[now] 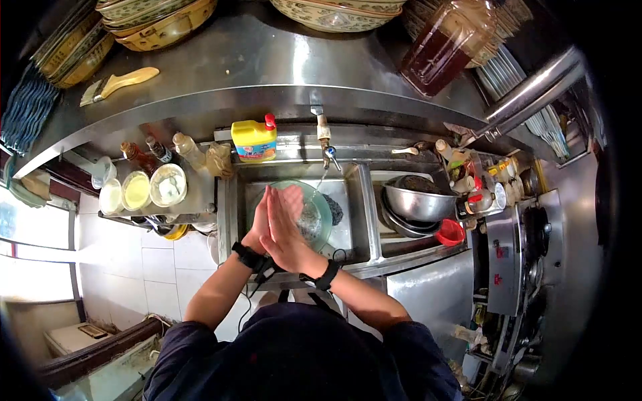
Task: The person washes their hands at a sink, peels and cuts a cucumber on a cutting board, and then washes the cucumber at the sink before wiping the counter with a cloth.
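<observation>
My left hand [259,226] and my right hand [286,234] are pressed palm to palm, fingers stretched out and pointing up the view. No object shows between them, though the palms' inner faces are mostly hidden. Behind them, a pale green basin [324,208] with sudsy water sits in the left sink bowl [361,230]. A thin stream of water runs from the tap [326,144] into the basin. Beside the basin lies a dark grey scouring pad [334,209]. Each wrist wears a black strap.
At the sink's back edge stands a yellow jug [255,142] with a red cap. The right bowl holds stacked metal pots [418,204] and a red container [450,232]. White tubs [168,185] stand left. Overhead, a steel shelf [261,63] carries patterned bowls [338,15] and a brush [120,85].
</observation>
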Demonstrator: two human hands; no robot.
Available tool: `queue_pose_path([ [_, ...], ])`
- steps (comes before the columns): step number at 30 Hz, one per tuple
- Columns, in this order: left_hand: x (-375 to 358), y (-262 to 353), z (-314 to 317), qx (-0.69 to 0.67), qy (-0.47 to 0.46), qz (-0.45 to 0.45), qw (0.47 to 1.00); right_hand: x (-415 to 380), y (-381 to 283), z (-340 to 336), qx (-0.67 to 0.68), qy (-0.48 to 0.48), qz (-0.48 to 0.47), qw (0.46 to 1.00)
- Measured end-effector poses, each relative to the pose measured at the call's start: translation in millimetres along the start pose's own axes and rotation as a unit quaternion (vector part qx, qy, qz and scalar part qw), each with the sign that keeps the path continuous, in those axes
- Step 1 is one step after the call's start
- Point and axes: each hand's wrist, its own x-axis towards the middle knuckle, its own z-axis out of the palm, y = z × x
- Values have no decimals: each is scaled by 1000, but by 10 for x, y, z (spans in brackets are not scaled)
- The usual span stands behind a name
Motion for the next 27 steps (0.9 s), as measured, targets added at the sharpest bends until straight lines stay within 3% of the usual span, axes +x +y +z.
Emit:
queue_pose_path([
  [2,-190,-98,32,52,-24,-26,998,69,72,-140,-6,-33,-3,999],
  [3,-335,-104,229,32,-30,-25,999,77,276,-155,-61,-59,46,995],
  [6,-421,-15,212,19,-10,-44,999,-69,263,1,-92,-24,23,995],
  [7,-267,-46,33,-49,10,-31,998,-80,-108,2,-81,2,35,996],
  [9,-297,-158,-229,0,-14,-27,1000,-2,-158,-19,-27,-10,46,999],
  [10,-358,-164,-88,52,-45,-24,997,78,-124,-39,24,-15,53,998],
  [11,-448,-174,61,35,14,-70,997,115,72,-91,7,-17,57,998],
  [12,-474,-146,88,35,15,-72,997,40,195,-15,7,-16,59,998],
  [14,-482,-18,96,-3,-52,-55,997,-57,368,87,-119,-7,36,992],
  [16,-308,54,-136,11,-80,-58,995,-58,118,170,-123,-13,26,992],
  [18,-185,-42,-332,-28,-47,-25,998,-14,-169,148,-55,-8,0,998],
  [19,-442,-86,80,121,-24,48,991,155,-224,-24,1,-33,39,999],
  [20,-471,-90,99,121,-25,51,991,225,-91,-97,1,-33,36,999],
  [22,-513,-84,103,56,-34,-51,997,213,265,-114,-48,-36,79,995],
  [23,-422,-26,-128,16,-72,-81,994,103,372,-48,-94,-29,40,994],
  [24,-410,-22,-112,15,-76,-77,994,5,279,10,-96,-30,36,994],
  [26,-410,-54,-80,36,1,-12,999,-74,-27,133,-146,-40,23,988],
  [27,-248,-158,-390,-48,-73,-31,996,-4,-185,110,-68,-34,-3,997],
])
